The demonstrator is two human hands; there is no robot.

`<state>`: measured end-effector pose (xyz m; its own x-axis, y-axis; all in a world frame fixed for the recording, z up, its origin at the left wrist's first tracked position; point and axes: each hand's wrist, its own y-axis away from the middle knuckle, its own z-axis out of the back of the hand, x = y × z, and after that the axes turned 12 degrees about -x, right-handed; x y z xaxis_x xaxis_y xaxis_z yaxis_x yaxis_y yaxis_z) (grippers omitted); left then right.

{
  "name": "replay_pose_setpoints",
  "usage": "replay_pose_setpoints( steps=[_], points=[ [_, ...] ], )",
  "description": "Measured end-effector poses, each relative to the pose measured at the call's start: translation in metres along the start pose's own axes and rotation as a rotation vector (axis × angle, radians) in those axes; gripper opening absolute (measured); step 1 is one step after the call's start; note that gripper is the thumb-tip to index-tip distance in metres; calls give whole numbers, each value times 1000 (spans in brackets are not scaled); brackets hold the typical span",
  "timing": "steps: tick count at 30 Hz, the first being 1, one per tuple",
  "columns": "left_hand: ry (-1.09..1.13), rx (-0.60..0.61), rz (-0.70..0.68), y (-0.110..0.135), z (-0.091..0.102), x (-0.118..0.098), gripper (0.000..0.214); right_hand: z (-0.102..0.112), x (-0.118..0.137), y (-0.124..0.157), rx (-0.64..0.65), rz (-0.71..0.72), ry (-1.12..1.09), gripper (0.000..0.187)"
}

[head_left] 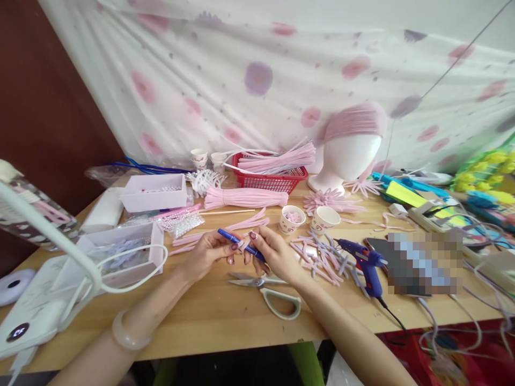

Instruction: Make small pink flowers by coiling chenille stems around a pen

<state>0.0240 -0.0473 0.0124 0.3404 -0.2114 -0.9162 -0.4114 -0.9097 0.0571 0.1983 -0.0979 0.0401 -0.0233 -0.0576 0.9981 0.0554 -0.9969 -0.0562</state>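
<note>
A blue pen (227, 236) is held level over the table between both hands, with a short piece of pink pipe cleaner (243, 244) curled around its middle. My left hand (210, 252) is closed, its thumb and fingers pinching at the pen and the pink piece. From the other side my right hand (276, 253) grips the pen near its right end. Below them, scissors (277, 300) with pale handles lie partly opened. To the right are cut pink and grey pipe cleaner pieces (322, 260), and behind stands a paper cup (293, 221) holding small curled pieces.
A blue glue gun (364, 262) and a blurred-over phone (378, 257) lie at right. Pink pipe cleaner bundles (245, 197) and a red basket (267, 182) sit behind. White boxes (155, 198) and a lamp arm (52, 236) occupy the left. A foam head (350, 153) stands at back.
</note>
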Motion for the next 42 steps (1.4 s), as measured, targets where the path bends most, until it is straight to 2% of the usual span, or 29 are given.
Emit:
replay_pose_setpoints(
  steps=[5,7,9,11,15,18,22,26,30,34,37,39,42],
  points=[
    [124,127,122,4,3,-3,22,4,7,-2,218,-149,-203,31],
    [159,198,147,6,2,-4,20,3,7,-1,230,-166,-243,33],
    [196,225,148,8,1,-5,18,2,4,-1,207,-148,-240,35],
    [256,187,151,8,0,-6,18,-1,-1,-1,161,-89,-181,33],
    [321,28,114,6,-2,-9,23,-4,-10,-2,-58,183,119,25],
    [203,-56,22,3,-4,-10,23,-3,-11,-2,-167,322,366,24],
    [-11,-156,-112,-3,-3,-6,24,-3,-5,1,-81,338,552,22],
    [-280,-95,-175,-4,-1,-1,25,0,-1,3,-14,424,682,18],
    [-360,28,-153,-2,-4,-4,20,13,1,1,40,479,662,18],
    [-273,169,-33,0,0,-11,28,27,6,-3,10,548,679,23],
    [-110,229,92,2,5,-10,23,31,9,-6,27,575,639,26],
    [50,197,153,2,7,-7,20,31,9,-8,50,552,589,26],
    [276,63,185,2,4,-2,16,27,4,-9,22,480,573,22]
  ],
)
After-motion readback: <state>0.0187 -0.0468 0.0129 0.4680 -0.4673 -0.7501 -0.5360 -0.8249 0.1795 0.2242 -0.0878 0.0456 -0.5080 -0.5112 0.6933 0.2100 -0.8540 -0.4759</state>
